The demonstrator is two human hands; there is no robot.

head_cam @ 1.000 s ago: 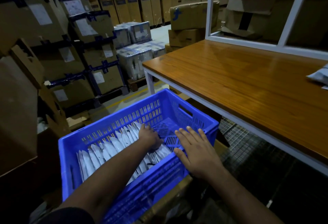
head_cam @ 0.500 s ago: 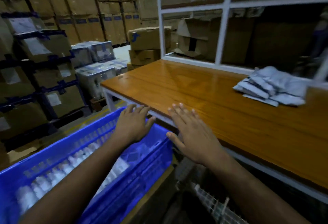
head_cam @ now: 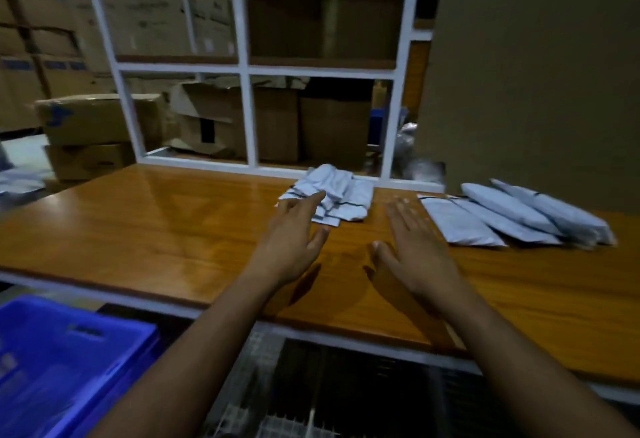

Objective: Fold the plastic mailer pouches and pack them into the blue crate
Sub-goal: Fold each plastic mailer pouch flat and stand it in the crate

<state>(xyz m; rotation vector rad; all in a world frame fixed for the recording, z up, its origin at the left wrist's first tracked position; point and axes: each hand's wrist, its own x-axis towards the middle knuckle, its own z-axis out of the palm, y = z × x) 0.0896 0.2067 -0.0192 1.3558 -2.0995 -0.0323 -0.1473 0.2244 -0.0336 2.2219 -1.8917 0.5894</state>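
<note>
Warehouse gloom all around, cardboard boxes (head_cam: 104,118) stacked behind a white frame (head_cam: 247,70); up front a glossy wooden bench (head_cam: 156,229) carries the work; both hands are out over it, palms down, fingers straight and relaxed, holding nothing; the left hand (head_cam: 294,240) has its fingertips at the near-left edge of the small pile of folded pouches (head_cam: 334,195), whether touching I cannot tell through the blur; the right hand (head_cam: 415,247) hovers just right of that pile, a strip of bare wood between; so the pile lies dead ahead and slightly far of both hands, left hand nearer; off to the right sits a row of unfolded pouches (head_cam: 512,215), long axes running from far-left to near-right, its nearest edge just beside the right hand; the blue crate (head_cam: 69,351) waits low at near left, below the bench edge; my read, a scoop of the folded pile comes next, then a swing down-left to the crate.
</note>
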